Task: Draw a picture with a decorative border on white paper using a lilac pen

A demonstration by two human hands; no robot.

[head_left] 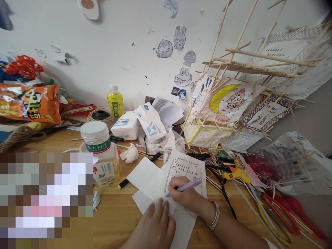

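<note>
A sheet of white paper (169, 160) with handwritten lines, a wavy border and a small moon drawing lies on the wooden table. My right hand (185, 193) grips a light purple pen (190, 185), its tip touching the paper near the lower left of the border. Flat on the paper's lower edge rests my left hand (157, 223), fingers stretched out and holding nothing. Blank white sheets (144, 174) lie under and beside the drawn one. A silver bracelet circles my right wrist.
A large plastic bottle (100, 152) stands left of the papers, with tissue packs (151, 126) behind. At right are a yellow glue gun (237, 174), red-handled scissors (281, 211) and a stick frame with drawn panels (228, 100). The lower left is pixelated.
</note>
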